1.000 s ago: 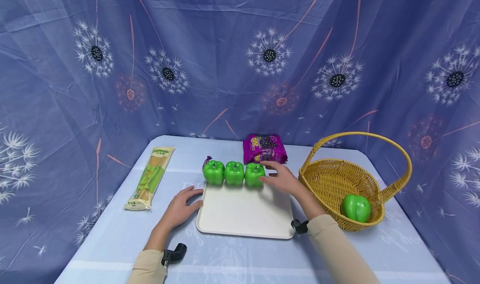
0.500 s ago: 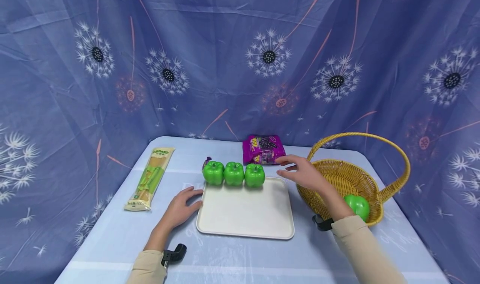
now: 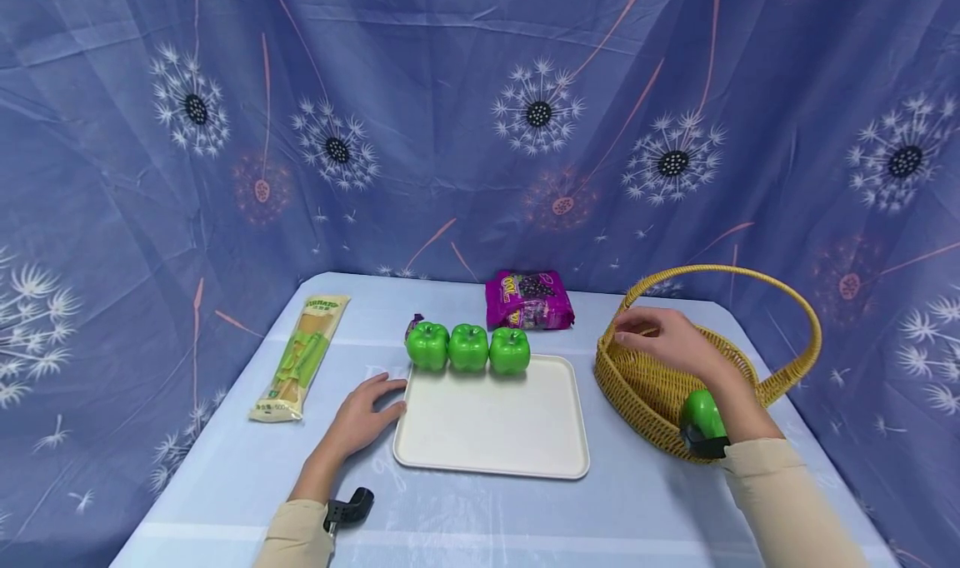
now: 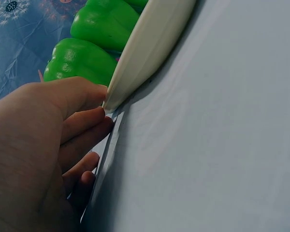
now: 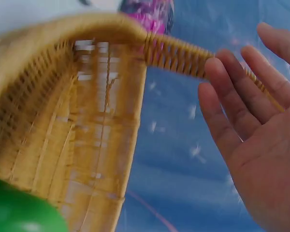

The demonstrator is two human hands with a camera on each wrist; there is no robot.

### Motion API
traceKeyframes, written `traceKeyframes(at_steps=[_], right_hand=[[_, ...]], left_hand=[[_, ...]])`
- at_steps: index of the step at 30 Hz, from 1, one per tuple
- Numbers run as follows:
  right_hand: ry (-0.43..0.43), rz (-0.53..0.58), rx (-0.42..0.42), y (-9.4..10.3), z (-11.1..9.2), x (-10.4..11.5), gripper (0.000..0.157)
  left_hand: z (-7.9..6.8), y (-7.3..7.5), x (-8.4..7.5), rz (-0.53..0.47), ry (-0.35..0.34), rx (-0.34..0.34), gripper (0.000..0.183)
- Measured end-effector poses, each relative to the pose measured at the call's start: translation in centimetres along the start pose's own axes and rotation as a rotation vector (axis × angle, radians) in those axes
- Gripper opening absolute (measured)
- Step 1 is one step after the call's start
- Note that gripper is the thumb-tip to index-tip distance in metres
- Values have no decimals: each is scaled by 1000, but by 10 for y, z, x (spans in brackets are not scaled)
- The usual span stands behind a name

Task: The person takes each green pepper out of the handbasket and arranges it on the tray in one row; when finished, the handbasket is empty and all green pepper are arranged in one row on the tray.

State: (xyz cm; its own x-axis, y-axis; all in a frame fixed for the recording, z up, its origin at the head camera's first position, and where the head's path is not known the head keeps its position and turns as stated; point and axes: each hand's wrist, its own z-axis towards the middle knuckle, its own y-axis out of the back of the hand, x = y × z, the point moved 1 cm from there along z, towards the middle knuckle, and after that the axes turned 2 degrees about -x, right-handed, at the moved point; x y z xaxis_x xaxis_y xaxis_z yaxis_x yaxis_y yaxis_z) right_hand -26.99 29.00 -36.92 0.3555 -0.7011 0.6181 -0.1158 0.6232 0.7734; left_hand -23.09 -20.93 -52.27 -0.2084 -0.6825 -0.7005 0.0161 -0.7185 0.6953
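Note:
Three green bell peppers [image 3: 468,348] stand in a row along the far edge of a white rectangular tray [image 3: 491,426]. My left hand [image 3: 362,414] rests at the tray's left side, its fingertips right at the rim in the left wrist view. Over the wicker basket [image 3: 637,406] on the right hovers my right hand [image 3: 667,341], holding nothing; its fingers are extended close to the basket's handle [image 5: 181,57] in the right wrist view. Another green bell pepper [image 3: 697,414] lies inside the basket, partly hidden by my right wrist.
A purple candy bag [image 3: 529,300] lies behind the tray, and a small purple wrapped piece [image 3: 412,325] sits behind the leftmost pepper. To the left lies a long yellow-green food packet [image 3: 302,358]. A blue dandelion-print curtain [image 3: 435,135] encloses the table.
My right hand has moved right from beside the rightmost pepper on the tray to above the basket. The left hand and the peppers have stayed in place.

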Motion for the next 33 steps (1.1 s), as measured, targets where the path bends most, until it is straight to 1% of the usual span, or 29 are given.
traceKeyframes(at_steps=[3, 7, 9, 14, 21, 25, 27, 33], right_hand=[[-4, -26, -9, 8, -8, -12, 39], [-3, -59, -20, 18, -17, -29, 37], [-21, -63, -21, 22, -21, -38, 37], [-89, -43, 8, 27, -29, -59, 45], [-151, -62, 84, 29, -40, -83, 54], [-173, -62, 136, 27, -45, -93, 58], [-188, -44, 169, 25, -48, -97, 60], [-239, -13, 259, 17, -55, -107, 58]], left_hand=[[0, 0, 0, 0, 3, -1, 40], [0, 0, 0, 4, 12, 4, 41], [0, 0, 0, 8, 14, 6, 42], [1, -1, 1, 15, 12, 6, 43], [1, -2, 2, 16, 11, 10, 43], [1, -1, 1, 14, 6, 2, 42], [1, -1, 1, 12, 6, -3, 42], [1, -2, 0, 16, 12, 5, 42]])
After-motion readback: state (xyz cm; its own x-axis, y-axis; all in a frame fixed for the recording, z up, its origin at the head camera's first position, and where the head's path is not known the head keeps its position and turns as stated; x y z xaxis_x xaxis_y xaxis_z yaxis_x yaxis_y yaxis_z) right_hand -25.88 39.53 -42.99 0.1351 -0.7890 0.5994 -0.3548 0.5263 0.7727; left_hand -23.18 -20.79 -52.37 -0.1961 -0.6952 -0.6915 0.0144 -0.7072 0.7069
